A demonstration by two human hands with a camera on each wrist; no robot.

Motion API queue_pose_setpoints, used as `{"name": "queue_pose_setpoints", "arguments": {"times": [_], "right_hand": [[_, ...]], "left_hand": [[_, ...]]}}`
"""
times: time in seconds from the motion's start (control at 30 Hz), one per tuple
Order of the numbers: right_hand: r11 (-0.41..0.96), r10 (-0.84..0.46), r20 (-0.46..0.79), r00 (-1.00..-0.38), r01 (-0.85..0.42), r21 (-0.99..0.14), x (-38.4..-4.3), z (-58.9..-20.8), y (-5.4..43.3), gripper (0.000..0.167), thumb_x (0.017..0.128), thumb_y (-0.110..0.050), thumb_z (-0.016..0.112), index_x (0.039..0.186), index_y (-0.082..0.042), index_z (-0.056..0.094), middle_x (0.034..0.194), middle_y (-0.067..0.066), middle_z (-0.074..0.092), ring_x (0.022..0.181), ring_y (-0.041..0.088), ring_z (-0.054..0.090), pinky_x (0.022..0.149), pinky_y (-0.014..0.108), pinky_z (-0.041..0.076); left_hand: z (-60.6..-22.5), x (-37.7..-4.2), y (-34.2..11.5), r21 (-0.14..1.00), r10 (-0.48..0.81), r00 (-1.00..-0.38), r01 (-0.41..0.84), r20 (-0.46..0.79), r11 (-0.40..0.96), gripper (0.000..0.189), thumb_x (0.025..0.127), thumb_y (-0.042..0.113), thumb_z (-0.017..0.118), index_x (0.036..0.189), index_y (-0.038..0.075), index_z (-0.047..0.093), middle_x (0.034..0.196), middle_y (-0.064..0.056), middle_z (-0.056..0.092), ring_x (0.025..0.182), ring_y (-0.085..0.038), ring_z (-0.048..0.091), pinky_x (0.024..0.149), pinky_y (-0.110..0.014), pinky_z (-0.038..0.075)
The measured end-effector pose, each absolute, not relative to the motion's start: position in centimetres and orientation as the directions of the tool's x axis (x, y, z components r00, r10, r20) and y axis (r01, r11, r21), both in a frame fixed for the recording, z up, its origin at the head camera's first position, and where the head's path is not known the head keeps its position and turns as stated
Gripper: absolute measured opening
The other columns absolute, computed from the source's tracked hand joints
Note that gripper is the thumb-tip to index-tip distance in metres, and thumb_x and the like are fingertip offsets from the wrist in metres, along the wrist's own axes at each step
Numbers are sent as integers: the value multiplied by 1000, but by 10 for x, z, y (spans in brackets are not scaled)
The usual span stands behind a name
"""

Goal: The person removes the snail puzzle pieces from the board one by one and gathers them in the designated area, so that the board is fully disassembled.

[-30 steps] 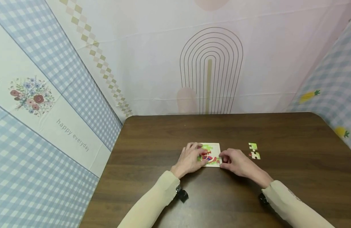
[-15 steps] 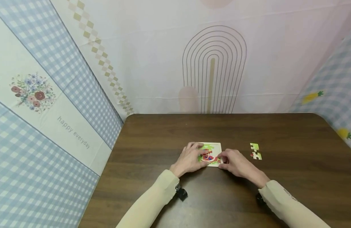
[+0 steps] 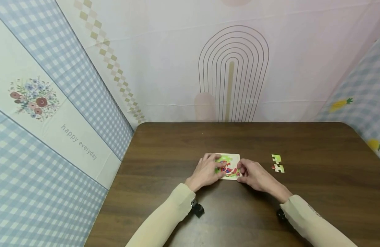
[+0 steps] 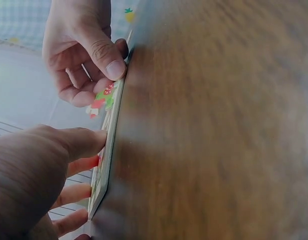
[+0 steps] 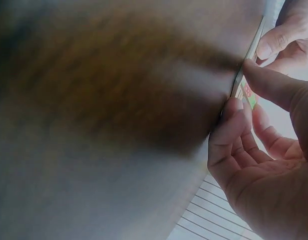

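My left hand (image 3: 205, 171) rests with fingers spread on the puzzle board (image 3: 234, 160); my right hand (image 3: 254, 175), fingers curled, pinches a tilted puzzle piece (image 4: 106, 95) at its edge.

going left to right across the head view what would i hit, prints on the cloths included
Flower bouquet print, "happy everyday" lettering, left hand, jigsaw board, right hand, loose jigsaw pieces, pineapple prints.
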State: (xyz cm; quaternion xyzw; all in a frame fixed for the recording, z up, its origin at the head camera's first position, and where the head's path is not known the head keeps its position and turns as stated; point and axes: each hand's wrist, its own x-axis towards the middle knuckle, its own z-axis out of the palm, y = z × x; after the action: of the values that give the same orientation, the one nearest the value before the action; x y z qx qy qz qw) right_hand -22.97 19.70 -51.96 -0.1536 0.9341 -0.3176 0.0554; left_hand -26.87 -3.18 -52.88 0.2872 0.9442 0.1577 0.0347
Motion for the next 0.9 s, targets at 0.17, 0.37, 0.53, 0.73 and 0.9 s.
{"name": "queue_pose_setpoints", "arguments": {"times": [0.17,0.37,0.53,0.73,0.9], "right_hand": [[750,-329,9,-944,-266,-606,-228,-519,197,27,90,-5,87,104,-8,64,89,1,62,79,11,55,68,25,45],[754,-329,-1,-944,-262,-602,-227,-517,194,24,92,-6,86,108,-6,68,88,1,65,77,10,55,67,24,45],[756,-329,3,-944,-265,-599,-226,-516,194,24,93,-9,85,111,-3,71,89,1,66,78,9,56,67,25,46],[771,-304,19,-953,-258,-582,-223,-517,188,23,92,-7,86,110,-2,73,88,1,68,78,9,57,68,24,47],[780,-285,32,-958,-251,-574,-219,-517,183,22,90,-7,87,108,-1,75,86,0,69,77,8,59,67,24,48]], "left_hand": [[-529,-268,-32,334,550,-835,526,28,782,44,102,41,75,145,30,72,162,0,57,151,-28,48,116,-43,46],[-530,-269,-33,336,556,-831,534,36,776,44,103,42,75,145,30,72,162,0,57,151,-28,48,115,-44,46],[-529,-268,-33,340,556,-830,534,39,774,43,103,41,75,144,30,72,162,-1,57,151,-29,48,116,-44,46],[-528,-264,-36,338,566,-824,544,42,768,44,102,41,76,145,29,72,162,-1,57,151,-29,48,116,-44,46],[-528,-261,-40,340,573,-818,551,39,763,44,103,42,75,145,29,72,162,-1,57,151,-29,48,116,-44,46]]}}
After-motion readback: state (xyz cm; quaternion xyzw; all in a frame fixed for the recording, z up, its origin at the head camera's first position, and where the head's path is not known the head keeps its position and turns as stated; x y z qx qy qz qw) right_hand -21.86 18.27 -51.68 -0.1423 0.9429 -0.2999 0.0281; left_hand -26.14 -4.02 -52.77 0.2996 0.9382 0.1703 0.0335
